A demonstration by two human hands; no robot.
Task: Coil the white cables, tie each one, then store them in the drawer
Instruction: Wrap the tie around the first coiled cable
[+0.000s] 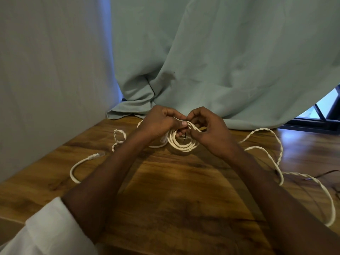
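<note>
A white coil [181, 142] is being pinched between both hands, left [160, 122] and right [209, 131], while its loose tail [276, 144] is trailing rightward across the tabletop [165, 190].

a pale green curtain [211, 57] drapes onto a wooden table [174, 190]; a dark window frame [312, 124] shows at far right.

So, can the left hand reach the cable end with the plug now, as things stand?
Probably yes, but not freely: the plug lies uncovered on the table beside the left forearm, yet the left hand grips the coil.
</note>
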